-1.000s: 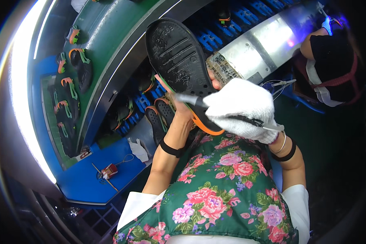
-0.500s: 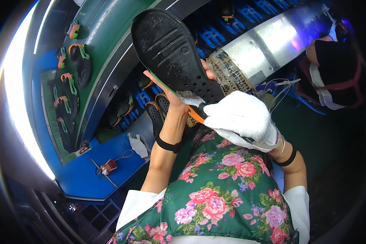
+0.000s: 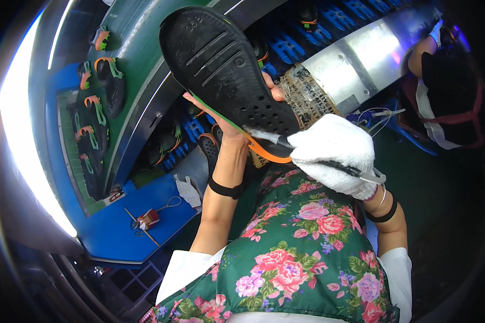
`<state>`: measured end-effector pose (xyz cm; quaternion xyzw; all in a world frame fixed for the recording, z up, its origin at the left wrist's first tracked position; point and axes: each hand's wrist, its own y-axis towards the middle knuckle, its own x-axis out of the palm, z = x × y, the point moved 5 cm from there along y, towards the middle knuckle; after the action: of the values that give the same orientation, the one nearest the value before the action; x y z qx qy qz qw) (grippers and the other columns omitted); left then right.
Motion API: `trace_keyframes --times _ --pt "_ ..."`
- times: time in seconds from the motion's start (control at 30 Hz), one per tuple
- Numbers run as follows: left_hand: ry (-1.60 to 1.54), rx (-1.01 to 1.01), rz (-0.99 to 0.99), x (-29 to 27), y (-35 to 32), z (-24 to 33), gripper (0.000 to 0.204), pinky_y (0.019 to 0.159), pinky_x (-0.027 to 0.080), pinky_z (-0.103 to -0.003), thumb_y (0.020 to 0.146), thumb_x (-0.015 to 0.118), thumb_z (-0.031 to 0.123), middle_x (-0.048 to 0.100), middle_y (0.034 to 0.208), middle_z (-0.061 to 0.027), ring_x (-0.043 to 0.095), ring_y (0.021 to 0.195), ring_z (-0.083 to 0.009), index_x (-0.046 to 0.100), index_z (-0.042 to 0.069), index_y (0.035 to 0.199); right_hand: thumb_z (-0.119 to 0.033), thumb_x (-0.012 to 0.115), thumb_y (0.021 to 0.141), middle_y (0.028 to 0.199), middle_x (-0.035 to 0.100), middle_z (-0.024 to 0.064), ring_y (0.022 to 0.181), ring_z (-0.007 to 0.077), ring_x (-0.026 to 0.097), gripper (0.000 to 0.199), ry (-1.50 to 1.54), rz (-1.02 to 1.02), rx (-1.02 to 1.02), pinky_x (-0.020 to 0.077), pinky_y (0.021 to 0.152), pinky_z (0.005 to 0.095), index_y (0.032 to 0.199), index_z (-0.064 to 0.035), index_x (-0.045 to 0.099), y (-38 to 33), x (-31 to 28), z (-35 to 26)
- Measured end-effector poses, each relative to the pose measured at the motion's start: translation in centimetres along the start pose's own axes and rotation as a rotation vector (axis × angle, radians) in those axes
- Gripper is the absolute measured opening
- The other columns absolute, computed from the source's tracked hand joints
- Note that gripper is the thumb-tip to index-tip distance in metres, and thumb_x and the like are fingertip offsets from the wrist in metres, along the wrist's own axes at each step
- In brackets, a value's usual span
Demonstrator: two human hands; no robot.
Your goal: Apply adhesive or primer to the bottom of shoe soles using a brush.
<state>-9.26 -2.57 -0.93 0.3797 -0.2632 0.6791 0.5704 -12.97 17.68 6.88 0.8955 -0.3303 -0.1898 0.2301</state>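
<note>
A black shoe sole (image 3: 215,59), with round holes near its heel end and a green and orange edge, is held up with its underside facing me. My bare left hand (image 3: 231,129) grips it from behind and beneath, its fingers showing past both sides. In my right hand (image 3: 337,153), covered by a white knitted glove, is a brush (image 3: 272,138) with a dark handle. The pale bristles meet the sole's edge near the orange strip. The glove hides most of the handle and the fingertips.
Several black shoes with orange and green trim (image 3: 110,81) lie on the green conveyor at left. A blue table (image 3: 108,231) bears a small red object (image 3: 147,219) and a white cloth (image 3: 187,189). At right is a metal chute (image 3: 366,51); a co-worker's arm (image 3: 421,56) shows beyond it.
The brush has turned, its bristles now at the sole's edge instead of across the holed part. My gloved right hand has shifted slightly right, and the sole a little left.
</note>
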Motion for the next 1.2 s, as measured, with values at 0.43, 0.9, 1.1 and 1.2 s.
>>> trace_keyframes --times 0.43,0.9,1.1,1.2 --pt "-0.033 -0.023 -0.110 1.6 1.0 0.9 0.123 0.073 0.057 -0.043 0.061 0.046 0.105 0.065 0.101 -0.0194 0.067 0.088 -0.0330 0.058 -0.005 0.114 0.000 0.084 0.073 0.098 0.077 0.0108 0.081 0.0270 0.072 0.027 -0.022 -0.071 -0.014 0.0574 0.072 0.0357 0.098 -0.0063 0.079 -0.2 0.0 -0.3" --pt "0.049 -0.006 -0.215 2.1 2.0 1.6 0.121 0.079 0.053 -0.042 0.060 0.050 0.104 0.065 0.104 -0.0206 0.069 0.088 -0.0322 0.058 -0.002 0.119 -0.002 0.085 0.071 0.091 0.078 0.0117 0.074 0.0257 0.071 0.017 -0.012 -0.005 0.051 0.0548 0.068 0.0353 0.086 -0.0054 0.078 -0.3 -0.3 -0.3" --pt "0.041 -0.003 -0.230 1.8 2.1 1.5 0.122 0.079 0.057 -0.044 0.061 0.048 0.104 0.066 0.105 -0.0209 0.069 0.090 -0.0350 0.058 -0.002 0.122 -0.003 0.086 0.071 0.092 0.078 0.0101 0.075 0.0257 0.071 0.019 -0.080 -0.020 0.012 0.0548 0.067 0.0354 0.087 -0.0074 0.078 -0.5 -0.1 -1.2" --pt "0.027 -0.024 -0.214 1.9 2.0 1.3 0.123 0.078 0.058 -0.044 0.062 0.047 0.104 0.066 0.106 -0.0217 0.069 0.091 -0.0365 0.058 -0.001 0.125 -0.003 0.085 0.070 0.093 0.078 0.0098 0.075 0.0258 0.071 0.020 -0.092 -0.023 0.008 0.0549 0.067 0.0357 0.088 -0.0085 0.079 -0.8 0.0 -1.3"
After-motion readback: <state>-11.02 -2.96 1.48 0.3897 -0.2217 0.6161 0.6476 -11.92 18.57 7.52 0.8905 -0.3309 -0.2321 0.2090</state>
